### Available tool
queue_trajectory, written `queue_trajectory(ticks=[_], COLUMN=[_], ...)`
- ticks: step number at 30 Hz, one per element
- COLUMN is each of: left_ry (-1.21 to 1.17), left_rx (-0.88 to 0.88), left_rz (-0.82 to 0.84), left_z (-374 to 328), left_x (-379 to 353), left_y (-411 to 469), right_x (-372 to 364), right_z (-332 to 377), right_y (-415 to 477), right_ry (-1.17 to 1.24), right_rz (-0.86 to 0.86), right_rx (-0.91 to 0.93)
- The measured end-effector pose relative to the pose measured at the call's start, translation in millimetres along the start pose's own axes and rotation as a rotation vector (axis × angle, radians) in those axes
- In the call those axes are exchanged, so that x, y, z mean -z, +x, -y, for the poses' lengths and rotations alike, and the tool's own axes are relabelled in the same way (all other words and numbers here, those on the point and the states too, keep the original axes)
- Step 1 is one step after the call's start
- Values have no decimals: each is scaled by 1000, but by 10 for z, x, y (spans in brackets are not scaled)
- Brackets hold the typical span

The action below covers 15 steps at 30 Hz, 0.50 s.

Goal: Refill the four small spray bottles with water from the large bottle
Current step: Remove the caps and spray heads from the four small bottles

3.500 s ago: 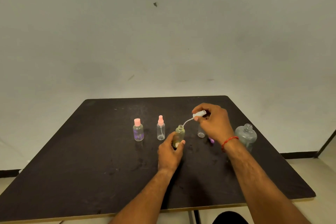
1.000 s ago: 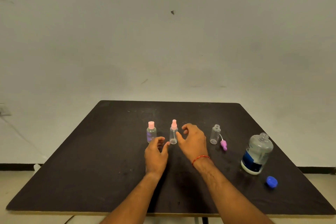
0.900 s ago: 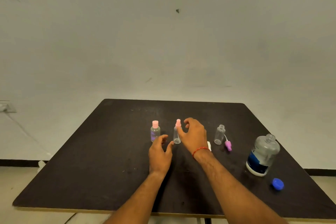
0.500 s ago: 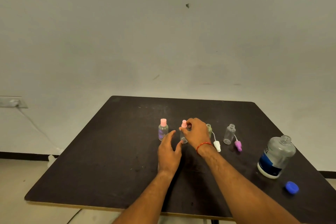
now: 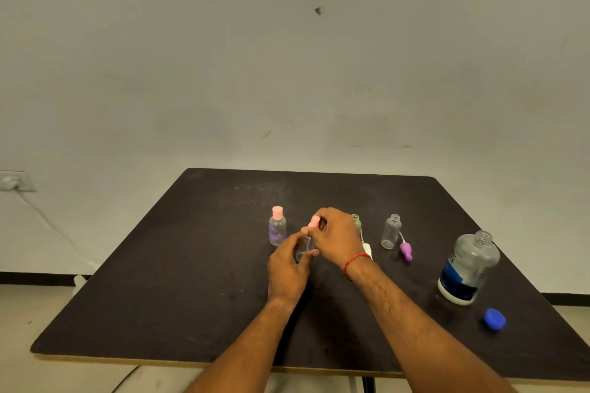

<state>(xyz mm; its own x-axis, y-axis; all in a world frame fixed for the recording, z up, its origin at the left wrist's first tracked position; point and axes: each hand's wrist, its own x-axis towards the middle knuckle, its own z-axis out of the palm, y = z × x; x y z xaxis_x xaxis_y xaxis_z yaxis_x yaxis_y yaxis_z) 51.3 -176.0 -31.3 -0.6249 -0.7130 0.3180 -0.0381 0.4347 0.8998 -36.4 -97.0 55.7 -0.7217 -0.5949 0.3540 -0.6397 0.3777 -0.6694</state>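
Two hands meet mid-frame: left hand (image 5: 287,268) steadies the upright spray bottle (image 5: 303,250) (axis vertical), right hand (image 5: 336,238) directly above, pinching its pink cap (image 5: 314,221).

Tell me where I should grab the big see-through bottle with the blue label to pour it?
Grip the large clear plastic bottle with the blue label around its wide middle, coming from its right side. It stands upright with its mouth open, and that side is free; the small bottles sit to its left.

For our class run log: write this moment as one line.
left hand: holds clear bottle | right hand: grips pink spray cap | large bottle: open, upright
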Motion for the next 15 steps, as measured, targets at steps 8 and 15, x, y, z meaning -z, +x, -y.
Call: queue_trajectory(ticks=[8, 15], left_ry=[-25, -70], left_rx=[-17, 12], left_rz=[30, 45], left_z=[-26, -19], left_x=[17, 7], left_y=[3, 3], right_x=[109, 95], right_z=[-15, 19], right_y=[33, -24], right_ry=[-2, 27], right_rz=[165, 99], right_rx=[141, 55])
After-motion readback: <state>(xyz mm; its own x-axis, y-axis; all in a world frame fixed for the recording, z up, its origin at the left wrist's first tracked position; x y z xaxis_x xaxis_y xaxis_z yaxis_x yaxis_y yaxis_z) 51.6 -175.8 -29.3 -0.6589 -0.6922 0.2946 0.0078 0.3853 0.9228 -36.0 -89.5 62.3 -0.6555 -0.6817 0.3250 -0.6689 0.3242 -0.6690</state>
